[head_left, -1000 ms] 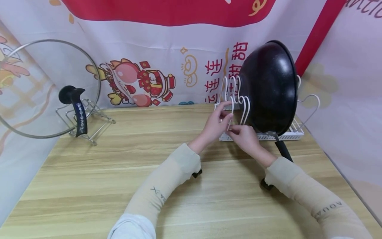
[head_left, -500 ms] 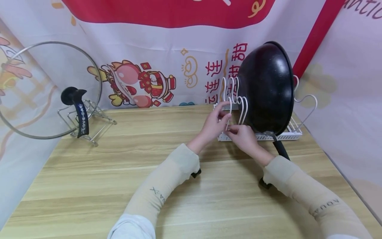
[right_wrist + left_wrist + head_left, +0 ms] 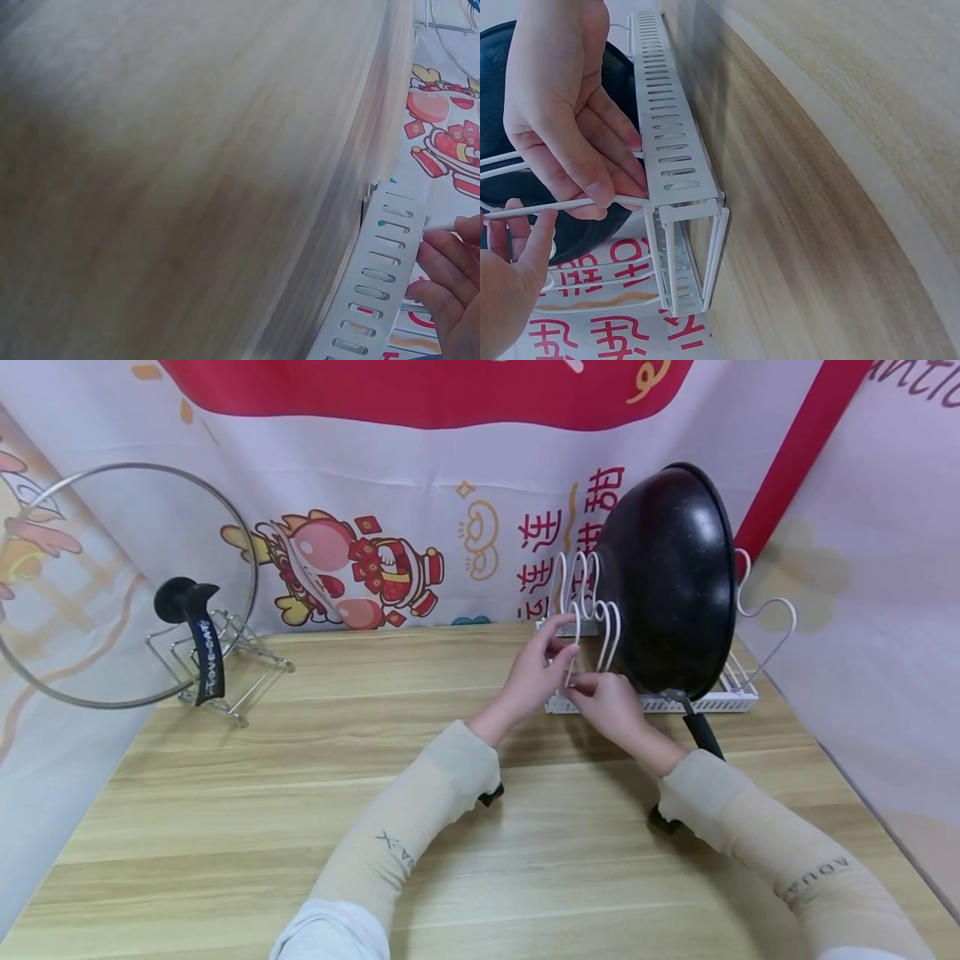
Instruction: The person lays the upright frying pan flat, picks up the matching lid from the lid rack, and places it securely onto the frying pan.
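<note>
A white wire rack point(image 3: 723, 702) with a slotted rail stands at the back right, with looped wire dividers rising from it. My left hand point(image 3: 536, 672) pinches the upper part of the divider point(image 3: 577, 631) nearest the rack's left end. Lower on that wire, my right hand point(image 3: 615, 703) pinches it just above the rail, its thumb lying along it in the left wrist view. The right wrist view shows the right fingers point(image 3: 446, 259) close beside the slotted rail point(image 3: 375, 274). A black wok point(image 3: 667, 593) stands on its side in the rack, right of both hands.
The wok's black handle point(image 3: 703, 737) sticks out toward the front, close to the right forearm. At the far left, a glass lid point(image 3: 127, 702) stands upright in a metal wire stand point(image 3: 251, 689). A printed cloth point(image 3: 375, 460) hangs behind the wooden table point(image 3: 247, 827).
The rack, wok and both hands have shifted very slightly left against the printed cloth. Both hands keep the same grip on the divider.
</note>
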The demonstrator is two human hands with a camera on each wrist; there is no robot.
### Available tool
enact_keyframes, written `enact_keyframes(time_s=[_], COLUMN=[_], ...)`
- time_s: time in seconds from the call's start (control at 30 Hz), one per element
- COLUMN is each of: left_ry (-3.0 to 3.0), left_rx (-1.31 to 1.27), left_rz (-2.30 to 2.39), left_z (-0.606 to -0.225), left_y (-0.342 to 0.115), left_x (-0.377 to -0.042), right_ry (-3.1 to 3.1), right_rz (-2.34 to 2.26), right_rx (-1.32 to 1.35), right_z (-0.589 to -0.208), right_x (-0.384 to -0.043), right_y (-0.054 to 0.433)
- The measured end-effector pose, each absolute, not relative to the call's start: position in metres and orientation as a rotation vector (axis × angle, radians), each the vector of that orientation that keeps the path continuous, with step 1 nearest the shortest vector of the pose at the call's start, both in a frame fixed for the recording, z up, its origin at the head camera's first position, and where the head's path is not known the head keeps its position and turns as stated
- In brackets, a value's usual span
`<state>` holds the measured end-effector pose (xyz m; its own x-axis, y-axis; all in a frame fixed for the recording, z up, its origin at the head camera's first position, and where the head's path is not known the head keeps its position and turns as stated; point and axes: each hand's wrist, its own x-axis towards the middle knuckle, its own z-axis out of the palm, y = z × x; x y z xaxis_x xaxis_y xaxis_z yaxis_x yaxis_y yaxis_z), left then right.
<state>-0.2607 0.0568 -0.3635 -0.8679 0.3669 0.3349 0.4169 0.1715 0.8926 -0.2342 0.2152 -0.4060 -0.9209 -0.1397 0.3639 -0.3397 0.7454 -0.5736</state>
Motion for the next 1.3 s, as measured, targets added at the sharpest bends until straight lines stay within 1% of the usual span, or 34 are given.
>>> enact_keyframes(time_s=[1.3], left_ry=[-2.338], left_rx=[-0.764], left_rz=[-1.839], left_z=[-0.3655], left_y=[0.0557], left_x=[-0.2588], right_ry=[-2.682], right_rz=[0.948], right_rx=[0.370], right_z=[-0.4038], right_x=[-0.2359], right_y=[0.2118])
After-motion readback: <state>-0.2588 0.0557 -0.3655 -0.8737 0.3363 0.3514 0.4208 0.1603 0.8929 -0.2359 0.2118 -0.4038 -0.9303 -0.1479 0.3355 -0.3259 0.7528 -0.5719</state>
